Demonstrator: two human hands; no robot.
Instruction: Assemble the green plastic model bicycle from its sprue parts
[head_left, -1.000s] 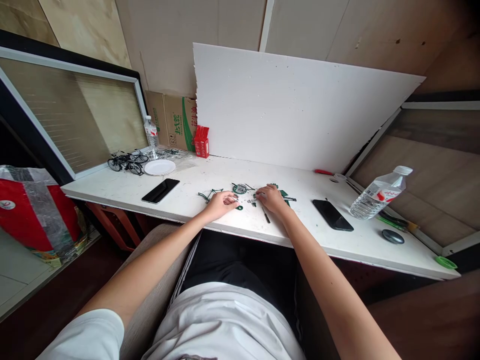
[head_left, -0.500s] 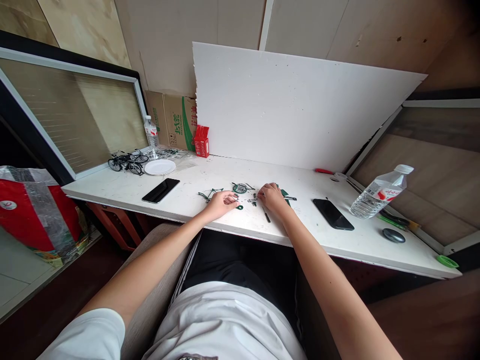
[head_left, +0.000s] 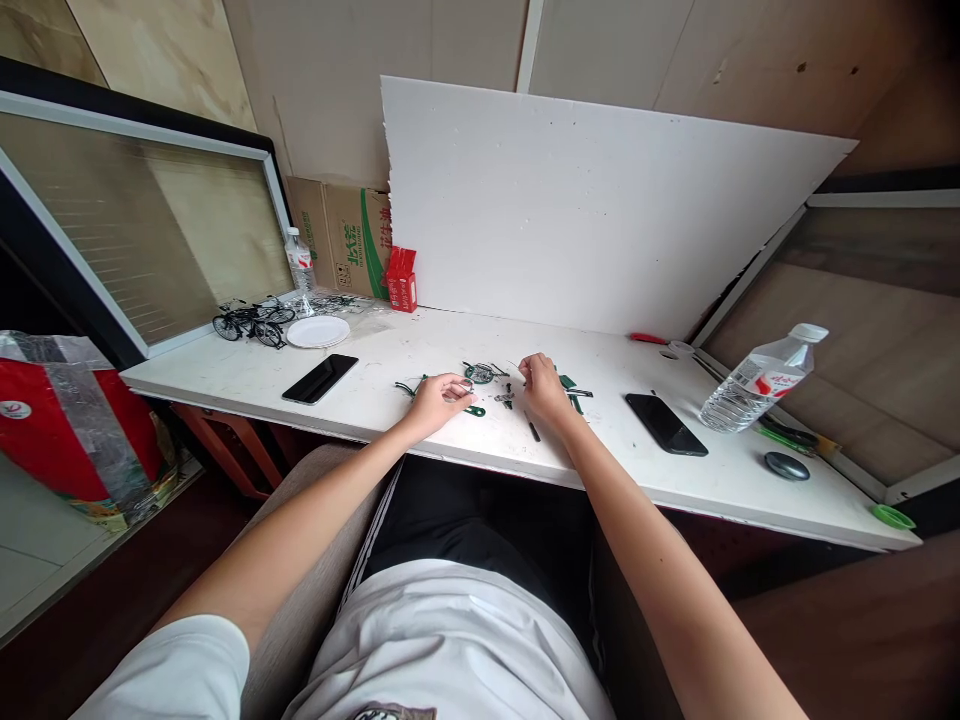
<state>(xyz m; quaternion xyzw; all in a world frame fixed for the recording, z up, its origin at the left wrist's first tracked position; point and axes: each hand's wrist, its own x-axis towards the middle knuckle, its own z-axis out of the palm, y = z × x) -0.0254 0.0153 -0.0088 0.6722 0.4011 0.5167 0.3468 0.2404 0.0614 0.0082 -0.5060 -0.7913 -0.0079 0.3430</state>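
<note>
Over the front middle of the white table, my left hand [head_left: 442,400] has its thumb and fingertips pinched around a small part too tiny to identify. Beside it lie a green frame piece [head_left: 406,388] and a small green part [head_left: 475,411]. My right hand [head_left: 543,382] is to the right with its fingers curled together; what they hold, if anything, is too small to name. Between and beyond the hands sits a small spoked wheel [head_left: 480,373] with small dark parts [head_left: 508,397]. A dark thin rod [head_left: 533,431] and green pieces [head_left: 574,393] are near my right hand.
A black phone [head_left: 320,379] and a white plate [head_left: 318,331] lie left, near small black bicycle models [head_left: 251,323]. Another phone [head_left: 665,424], a water bottle [head_left: 765,380] and a dark oval object [head_left: 787,466] stand or lie right. A red box [head_left: 402,279] is behind.
My right hand has lifted slightly away from the small parts, uncovering some of them. My left hand has shifted a little, its pinch kept. The view has moved slightly.
</note>
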